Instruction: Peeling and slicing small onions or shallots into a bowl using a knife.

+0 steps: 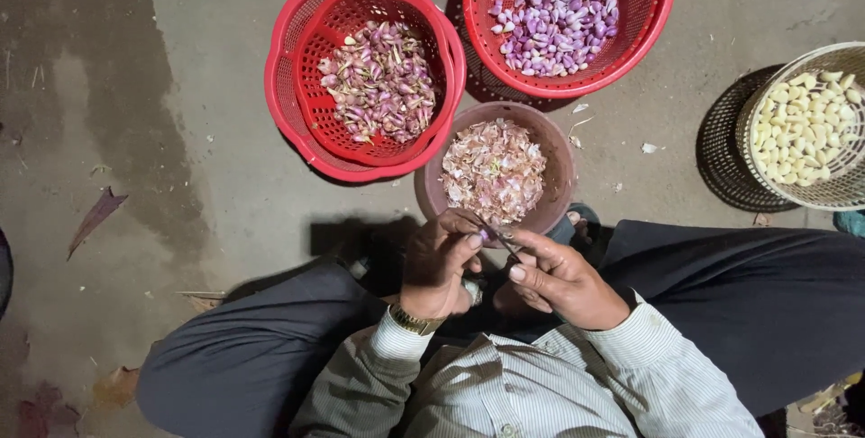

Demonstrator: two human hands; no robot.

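My left hand (439, 262), with a gold watch on its wrist, pinches a small purple shallot (487, 236) between thumb and fingers just above my lap. My right hand (563, 281) holds a small thin knife (501, 239) whose blade rests against that shallot. Both hands hover at the near rim of a brown bowl (564, 164) heaped with pale pink skins (494, 172). Beyond it, a red basket (286, 106) holds unpeeled shallots (380, 79), and a second red basket (651, 25) holds peeled purple ones (562, 14).
A white mesh basket (815, 196) of peeled pale cloves stands on the right over a dark basket (718, 150). My legs in dark trousers (766, 303) spread to both sides on the concrete floor. Scraps of skin and a dry leaf (97, 213) lie around.
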